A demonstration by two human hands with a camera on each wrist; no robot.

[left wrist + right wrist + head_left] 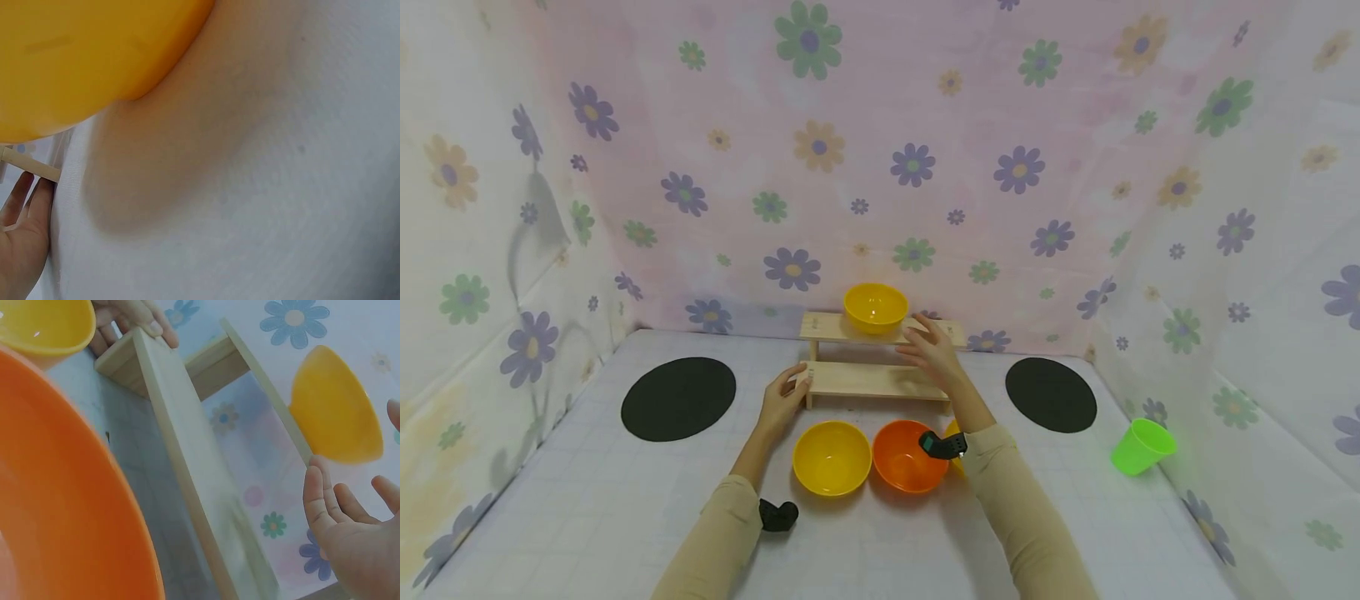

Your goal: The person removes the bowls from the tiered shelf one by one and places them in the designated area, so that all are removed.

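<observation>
A two-tier wooden shelf stands at the back, with a yellow bowl on its upper board. My left hand grips the left end of the lower board; the right wrist view shows those fingers over the wood. Beside the upper bowl, my right hand has its fingers apart and loosely bent, holding nothing. Its fingertips are close to the upper board's edge; whether they touch it I cannot tell. In front of the shelf sit a yellow bowl and an orange bowl.
Another yellow bowl is mostly hidden behind the right forearm. Black round mats lie left and right of the shelf. A green cup stands tilted near the right wall. Flowered cloth hangs behind and on both sides.
</observation>
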